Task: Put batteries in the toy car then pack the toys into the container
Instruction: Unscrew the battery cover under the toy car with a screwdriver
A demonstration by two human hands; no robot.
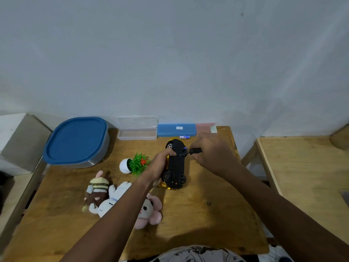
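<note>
Nearest you, three soft plush toys are lying in a cluster at the near left of the worn wooden table [198, 220]: a pink-eared round one [151, 210], a white rabbit-like one [113, 197] and a brown one with a striped cap [97, 190], with your left forearm crossing over them.

Just beyond, your left hand [160, 165] is closing around the left flank of the black-bottomed yellow plastic toy car [175, 165], holding it belly-up, its long axis running away from you, the wheels pointing upward. Your right hand [211, 154] is coming in from the car's right, pinching a small dark-handled screwdriver [192, 151] whose tip is meeting the underside near the far end, probably at the battery cover screw. So the tool is lying across the car's axis, and your right hand is the nearer one to that spot; I judge you are still opening the compartment.

To the left, a white egg-shaped pot of green plastic grass [135, 163] is lying tipped over, clear of your work. Further back, a small blue-and-white battery [184, 137] is resting just beyond the car's far end. Behind it a clear plastic case [137, 129], a blue flat case [176, 129] and a pink one [204, 127] are lining the wall, while the grey container with the blue lid [75, 142] is sitting closed at the far left, well apart from the car
</note>
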